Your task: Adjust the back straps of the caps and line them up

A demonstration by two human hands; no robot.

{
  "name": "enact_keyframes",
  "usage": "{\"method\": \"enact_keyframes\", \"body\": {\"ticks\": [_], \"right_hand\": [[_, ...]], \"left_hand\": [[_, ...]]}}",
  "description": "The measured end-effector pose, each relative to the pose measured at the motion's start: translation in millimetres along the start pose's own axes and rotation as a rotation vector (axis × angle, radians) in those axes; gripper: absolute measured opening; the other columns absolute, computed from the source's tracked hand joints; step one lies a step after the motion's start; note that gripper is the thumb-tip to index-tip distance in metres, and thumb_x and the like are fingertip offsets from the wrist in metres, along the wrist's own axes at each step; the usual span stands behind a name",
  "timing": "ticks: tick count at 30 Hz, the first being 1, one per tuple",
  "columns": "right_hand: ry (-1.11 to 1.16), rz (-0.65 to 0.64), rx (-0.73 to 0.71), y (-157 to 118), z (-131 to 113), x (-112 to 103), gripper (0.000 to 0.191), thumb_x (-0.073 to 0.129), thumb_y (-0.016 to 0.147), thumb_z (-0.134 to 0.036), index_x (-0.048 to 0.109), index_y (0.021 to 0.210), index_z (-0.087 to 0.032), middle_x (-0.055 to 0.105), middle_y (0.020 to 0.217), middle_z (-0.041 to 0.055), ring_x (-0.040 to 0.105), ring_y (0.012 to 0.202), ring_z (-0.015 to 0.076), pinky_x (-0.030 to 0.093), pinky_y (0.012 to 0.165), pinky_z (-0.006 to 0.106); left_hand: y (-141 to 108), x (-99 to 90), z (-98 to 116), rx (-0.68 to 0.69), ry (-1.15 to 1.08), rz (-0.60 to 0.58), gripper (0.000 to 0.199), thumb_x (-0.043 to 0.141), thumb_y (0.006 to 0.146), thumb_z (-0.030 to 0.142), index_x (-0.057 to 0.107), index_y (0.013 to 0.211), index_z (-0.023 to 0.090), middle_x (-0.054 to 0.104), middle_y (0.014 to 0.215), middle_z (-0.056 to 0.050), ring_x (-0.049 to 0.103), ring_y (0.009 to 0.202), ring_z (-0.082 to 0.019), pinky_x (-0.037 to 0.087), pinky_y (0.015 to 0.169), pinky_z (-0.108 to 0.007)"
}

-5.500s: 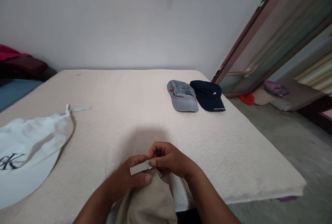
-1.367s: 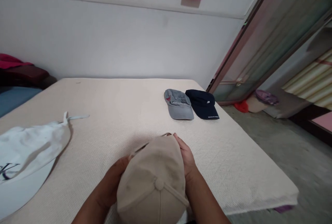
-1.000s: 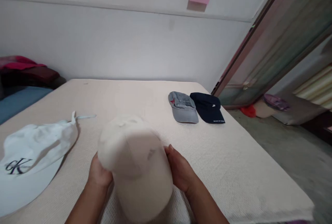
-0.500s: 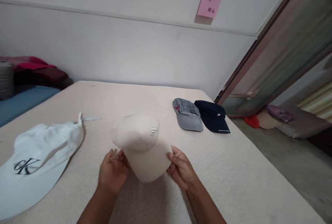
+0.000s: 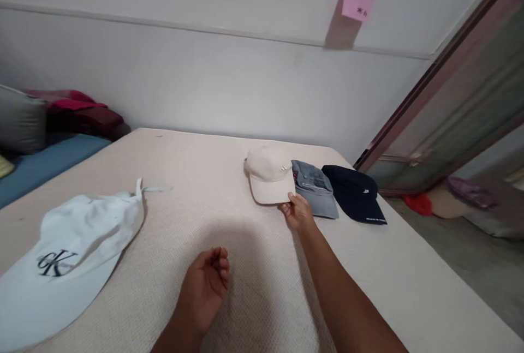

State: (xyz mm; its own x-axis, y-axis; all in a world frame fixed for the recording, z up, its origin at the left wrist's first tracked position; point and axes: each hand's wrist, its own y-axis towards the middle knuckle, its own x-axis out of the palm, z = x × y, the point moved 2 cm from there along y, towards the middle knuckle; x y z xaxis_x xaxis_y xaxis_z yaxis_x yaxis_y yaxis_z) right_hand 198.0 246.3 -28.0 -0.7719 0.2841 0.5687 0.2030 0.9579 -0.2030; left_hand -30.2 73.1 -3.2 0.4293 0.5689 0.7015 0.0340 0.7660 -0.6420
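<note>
My right hand (image 5: pixel 298 212) pinches the brim corner of a cream cap (image 5: pixel 269 170), which is at the left side of a grey cap (image 5: pixel 314 186) and slightly overlaps it. Right of the grey cap lies a navy cap (image 5: pixel 356 192) with small white marks. My left hand (image 5: pixel 207 285) is raised over the near middle of the bed-like surface, holding nothing, with its fingers loosely curled but not closed. A white cap (image 5: pixel 88 233) with black letters lies at the left, its strap pointing to the back.
The cream-covered surface (image 5: pixel 196 162) meets a white wall (image 5: pixel 184 80) bearing a pink note (image 5: pixel 359 1). Back left are a grey pillow (image 5: pixel 24 121) and red cloth (image 5: pixel 77 101). Beyond the right edge, red and purple items rest near the floor.
The cream cap has moved right and away, beside the grey cap, in my right hand. My left hand has come off it and moved nearer to me. The view has shifted slightly.
</note>
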Motion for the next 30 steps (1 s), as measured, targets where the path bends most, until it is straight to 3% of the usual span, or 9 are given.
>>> {"method": "enact_keyframes", "body": {"ticks": [4, 7, 9, 14, 18, 20, 23, 26, 30], "right_hand": [[-0.074, 0.09, 0.011, 18, 11, -10, 0.022, 0.07, 0.068, -0.016, 0.048, 0.066, -0.017, 0.055, 0.048, -0.0051, 0.049, 0.039, 0.0076, 0.047, 0.038, 0.018], [-0.127, 0.105, 0.008, 10, 14, -13, 0.019, 0.068, 0.069, -0.02, 0.049, 0.07, -0.017, 0.055, 0.048, -0.0033, 0.053, 0.041, 0.0102, 0.048, 0.038, 0.02], [-0.15, 0.118, -0.015, -7, 17, -13, 0.021, 0.068, 0.068, -0.023, 0.048, 0.072, -0.018, 0.055, 0.048, -0.0037, 0.055, 0.042, 0.0111, 0.047, 0.036, 0.02], [-0.187, 0.135, -0.095, -65, 32, -11, 0.022, 0.064, 0.067, -0.02, 0.051, 0.084, -0.021, 0.048, 0.046, -0.0102, 0.042, 0.034, 0.0054, 0.031, 0.03, 0.012], [-0.378, 0.025, -0.05, -97, 52, 4, 0.021, 0.064, 0.066, -0.02, 0.056, 0.085, -0.019, 0.051, 0.048, -0.0075, 0.042, 0.037, 0.0055, 0.031, 0.033, 0.013], [-0.374, -0.032, 0.012, -106, 66, 21, 0.022, 0.065, 0.064, -0.02, 0.056, 0.083, -0.018, 0.051, 0.049, -0.0067, 0.042, 0.037, 0.0062, 0.029, 0.032, 0.014], [-0.373, -0.188, 0.104, -119, 87, 65, 0.02, 0.065, 0.062, -0.02, 0.057, 0.08, -0.017, 0.052, 0.049, -0.0054, 0.043, 0.037, 0.0076, 0.029, 0.033, 0.017], [-0.512, -0.393, 0.076, -135, 106, 124, 0.012, 0.06, 0.068, -0.02, 0.058, 0.079, -0.016, 0.051, 0.049, -0.0048, 0.045, 0.04, 0.0086, 0.033, 0.037, 0.019], [-0.752, -0.8, -0.014, -164, 128, 212, 0.013, 0.055, 0.076, -0.025, 0.059, 0.085, -0.017, 0.053, 0.057, -0.0034, 0.05, 0.049, 0.0106, 0.039, 0.046, 0.022]], "left_hand": [[2, -0.3, -4, -0.029, -0.004, 0.001, 0.014, 0.047, 0.083, 0.005, 0.056, 0.072, 0.01, 0.055, 0.066, -0.001, 0.052, 0.048, -0.007, 0.043, 0.04, -0.017], [2, -0.6, -5, -0.046, -0.023, 0.009, 0.014, 0.047, 0.083, 0.006, 0.055, 0.072, 0.01, 0.055, 0.065, -0.001, 0.052, 0.047, -0.007, 0.042, 0.04, -0.016], [2, -1.0, -5, -0.032, -0.047, 0.02, 0.015, 0.046, 0.083, 0.007, 0.054, 0.071, 0.011, 0.056, 0.064, 0.0, 0.052, 0.046, -0.006, 0.041, 0.039, -0.016], [0, -5.7, 2, 0.064, -0.123, 0.089, 0.014, 0.047, 0.081, 0.009, 0.052, 0.069, 0.013, 0.055, 0.061, 0.0, 0.049, 0.042, -0.005, 0.035, 0.036, -0.015], [-1, -13.5, 10, 0.125, -0.172, 0.122, 0.013, 0.049, 0.079, 0.009, 0.051, 0.067, 0.013, 0.052, 0.059, 0.001, 0.046, 0.04, -0.005, 0.033, 0.035, -0.015], [-3, -18.2, 16, 0.151, -0.194, 0.138, 0.013, 0.048, 0.079, 0.009, 0.051, 0.067, 0.013, 0.051, 0.058, 0.002, 0.046, 0.04, -0.005, 0.032, 0.035, -0.015], [-6, -25.7, 25, 0.195, -0.224, 0.159, 0.014, 0.047, 0.079, 0.01, 0.05, 0.066, 0.014, 0.05, 0.058, 0.002, 0.045, 0.04, -0.005, 0.032, 0.036, -0.015], [-9, -33.1, 33, 0.221, -0.238, 0.177, 0.013, 0.047, 0.079, 0.01, 0.05, 0.067, 0.014, 0.049, 0.058, 0.002, 0.045, 0.041, -0.005, 0.033, 0.037, -0.015], [-11, -40.4, 38, 0.255, -0.249, 0.202, 0.016, 0.045, 0.081, 0.011, 0.049, 0.067, 0.016, 0.046, 0.058, 0.002, 0.046, 0.044, -0.006, 0.035, 0.04, -0.016]]}}
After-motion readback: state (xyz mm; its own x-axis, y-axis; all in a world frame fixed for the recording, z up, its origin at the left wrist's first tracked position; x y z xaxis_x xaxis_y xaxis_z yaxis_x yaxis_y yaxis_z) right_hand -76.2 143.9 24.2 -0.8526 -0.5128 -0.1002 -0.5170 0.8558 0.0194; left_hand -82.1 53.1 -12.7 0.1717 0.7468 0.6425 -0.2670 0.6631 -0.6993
